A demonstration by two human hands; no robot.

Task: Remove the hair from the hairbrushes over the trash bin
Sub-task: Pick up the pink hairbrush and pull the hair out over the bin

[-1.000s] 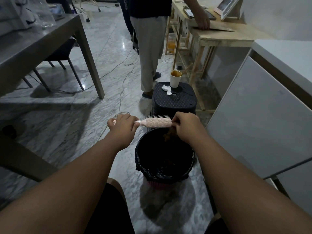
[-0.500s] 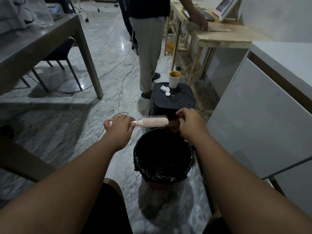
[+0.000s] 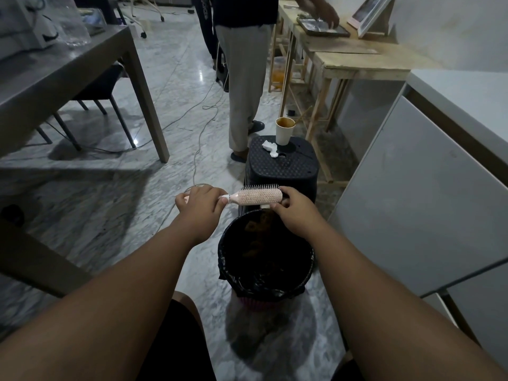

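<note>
Currently I hold the hairbrush (image 3: 258, 195) level above the far rim of the trash bin (image 3: 265, 281), bristles facing up and away. My left hand (image 3: 200, 206) is closed around the handle; my right hand (image 3: 294, 213) is curled at the head's far end, fingertips pinched against the bristle pad, though I cannot tell whether any hair is caught between them. Brownish clumps, probably hair, already lie inside the black liner. Primary risk: the brush head sits over the far edge of the bin rather than its centre, so a pulled tuft could drop behind it, onto the floor (image 3: 176, 166) or against the black stool (image 3: 283, 166) just beyond. Secondary risk: a hard tug on tangled hair could twist the handle out of my left grip. The paper cup (image 3: 284, 131) on the stool could be knocked over if my right hand jerks forward.
</note>
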